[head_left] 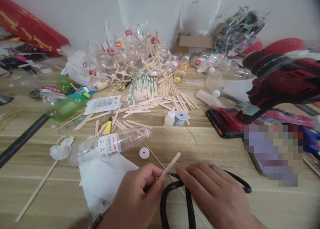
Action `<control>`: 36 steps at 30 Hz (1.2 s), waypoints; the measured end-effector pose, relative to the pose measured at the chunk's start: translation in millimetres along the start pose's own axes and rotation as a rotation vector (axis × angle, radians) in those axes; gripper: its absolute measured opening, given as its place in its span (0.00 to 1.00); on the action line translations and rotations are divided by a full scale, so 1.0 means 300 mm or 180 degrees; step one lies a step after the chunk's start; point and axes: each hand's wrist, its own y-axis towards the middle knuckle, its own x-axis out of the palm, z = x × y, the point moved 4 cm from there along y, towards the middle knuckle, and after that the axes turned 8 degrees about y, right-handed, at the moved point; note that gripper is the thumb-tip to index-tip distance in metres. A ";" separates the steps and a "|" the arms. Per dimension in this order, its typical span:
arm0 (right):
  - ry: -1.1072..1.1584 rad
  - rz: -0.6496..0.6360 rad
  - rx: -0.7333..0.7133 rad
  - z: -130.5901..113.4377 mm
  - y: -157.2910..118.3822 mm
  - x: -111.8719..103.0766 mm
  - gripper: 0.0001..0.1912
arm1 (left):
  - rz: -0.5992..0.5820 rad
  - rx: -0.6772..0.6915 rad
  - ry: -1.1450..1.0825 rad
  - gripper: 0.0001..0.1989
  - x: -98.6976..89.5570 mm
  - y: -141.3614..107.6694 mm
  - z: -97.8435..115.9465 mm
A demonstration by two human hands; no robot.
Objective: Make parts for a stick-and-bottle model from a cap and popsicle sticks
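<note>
My left hand (140, 192) pinches a wooden craft stick (174, 161) between thumb and fingers, its rounded end pointing up and away. My right hand (216, 192) is closed over black-handled scissors (165, 202), near their blades. A dark blade tip shows between the two hands, close to the stick; whether it touches is hard to tell. Under the hands a thin bamboo skewer (156, 157) crosses the table. Just beyond lies a white bottle cap (144, 153) with a small dark hole. White paper (100, 179) is beside my left hand.
A clear plastic bottle (110, 144) lies at the left, with a yellow-handled screwdriver (108, 126) behind it. A small glue bottle (169, 118) and a wire spool (180, 117) stand mid-table. Wooden sticks (147, 106) are piled farther back. A red cordless drill (270, 89) is at the right.
</note>
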 end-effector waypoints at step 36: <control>-0.0134 -0.0060 -0.0044 -0.012 -0.006 0.003 0.19 | 0.0164 -0.0173 -0.0084 0.15 0.014 -0.011 0.007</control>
